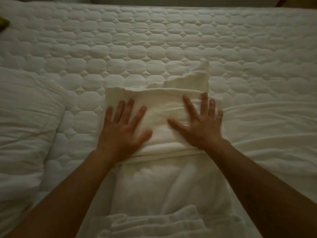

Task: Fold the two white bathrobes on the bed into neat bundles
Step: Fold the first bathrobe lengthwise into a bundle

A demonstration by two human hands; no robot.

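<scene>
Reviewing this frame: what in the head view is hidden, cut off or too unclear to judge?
- Folded bathrobe: the cloth beneath the left hand and right hand is covered.
- Its uneven far corner: sleeve or collar, too dim to tell.
- White fabric at the bottom edge: cut off and blurred; cannot tell whether it is the second robe.
- Yellow-green object: cut by the left edge, unidentifiable.

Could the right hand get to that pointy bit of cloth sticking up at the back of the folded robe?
Probably yes. The right hand lies flat on the folded robe, and the raised flap sits just beyond its fingertips. Nothing lies between them, only bare quilted mattress around it.
</scene>
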